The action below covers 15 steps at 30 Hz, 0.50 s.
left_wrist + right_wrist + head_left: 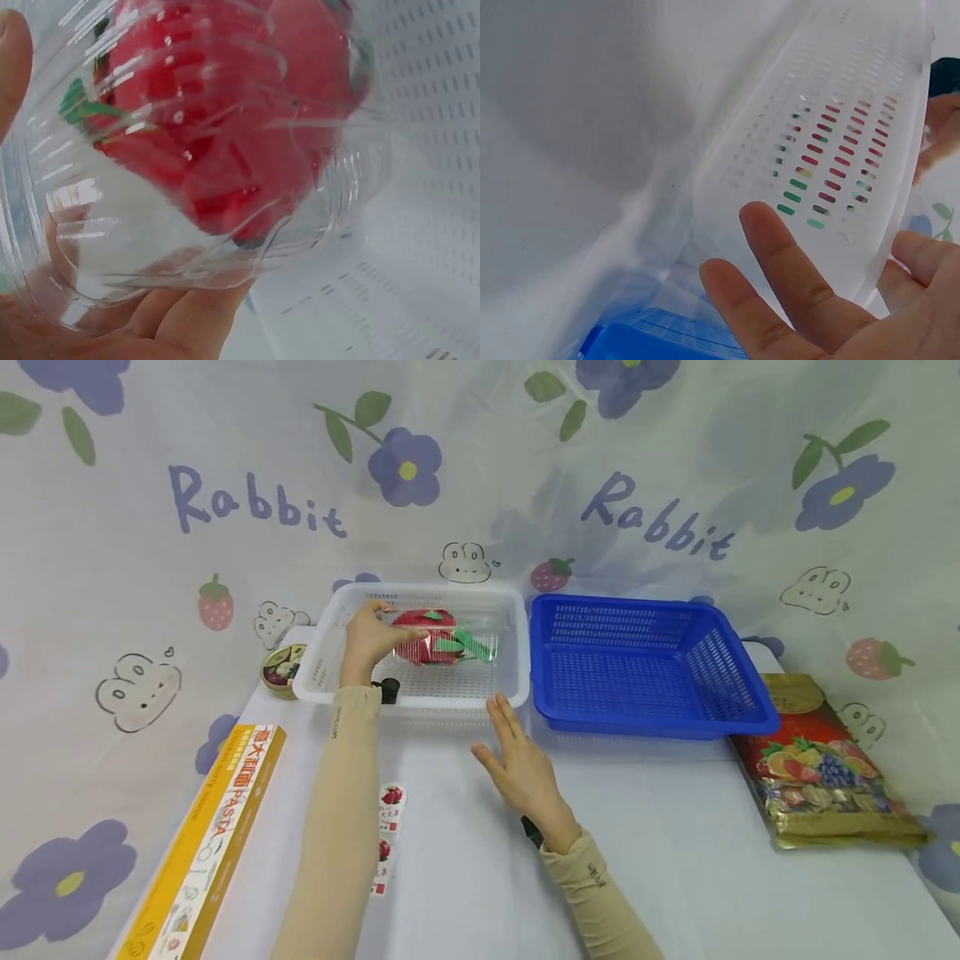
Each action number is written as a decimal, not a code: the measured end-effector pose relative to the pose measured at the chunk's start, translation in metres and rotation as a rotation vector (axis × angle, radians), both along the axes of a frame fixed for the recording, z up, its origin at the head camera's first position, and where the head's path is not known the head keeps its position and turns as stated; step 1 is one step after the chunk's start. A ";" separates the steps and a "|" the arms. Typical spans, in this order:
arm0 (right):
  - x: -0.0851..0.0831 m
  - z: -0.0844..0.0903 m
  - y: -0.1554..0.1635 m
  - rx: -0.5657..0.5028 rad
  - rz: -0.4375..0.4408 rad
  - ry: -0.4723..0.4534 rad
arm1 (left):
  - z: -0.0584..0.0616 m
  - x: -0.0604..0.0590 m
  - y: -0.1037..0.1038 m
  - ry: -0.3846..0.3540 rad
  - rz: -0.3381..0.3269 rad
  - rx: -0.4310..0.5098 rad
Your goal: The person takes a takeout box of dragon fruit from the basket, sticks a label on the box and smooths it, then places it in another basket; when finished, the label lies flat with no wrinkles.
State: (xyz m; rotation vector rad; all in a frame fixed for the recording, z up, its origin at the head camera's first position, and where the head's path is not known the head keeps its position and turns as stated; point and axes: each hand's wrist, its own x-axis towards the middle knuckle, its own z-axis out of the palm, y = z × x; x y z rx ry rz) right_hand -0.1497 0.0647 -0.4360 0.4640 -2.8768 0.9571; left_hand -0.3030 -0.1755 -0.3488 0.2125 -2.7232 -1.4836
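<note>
A backdrop cloth (150, 568) behind the table (675, 860) carries the word "Rabbit" twice in purple, among purple flowers, strawberries and outlined rabbit heads. At the table's left edge lies a long yellow and orange box (210, 843) printed "PASTA" along with red Chinese characters. Two small paper labels (391, 806) showing strawberries lie flat near the left forearm. At the table's right edge lies a shiny gold bag (817, 768) printed with grapes, oranges and strawberries; its writing is too small to read. A small round tin (282, 670) sits by the far left corner.

The left hand (371, 639) reaches into a white slotted plastic basket (420, 697) at the back of the table and grips a clear plastic container (442, 637). The container is ribbed and glossy, and holds something red with green leaf-like pieces. In the left wrist view the fingers (187, 315) curl under its rounded base while the thumb presses one side.

The right hand (521, 768) lies flat with fingers straight and spread, holding nothing, its fingertips just beside the white basket's near rim. A blue slotted plastic basket (645, 710) stands touching the white one on its right.
</note>
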 end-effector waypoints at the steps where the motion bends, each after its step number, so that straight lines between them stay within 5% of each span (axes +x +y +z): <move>1: 0.000 0.000 0.000 -0.003 -0.001 -0.007 | 0.002 0.002 0.001 0.017 0.004 0.016; 9: -0.002 0.009 0.005 -0.057 0.034 -0.085 | 0.011 0.021 0.009 0.206 0.102 0.137; 15: 0.002 0.025 0.016 -0.277 0.058 -0.244 | 0.005 0.042 0.015 0.335 0.144 0.220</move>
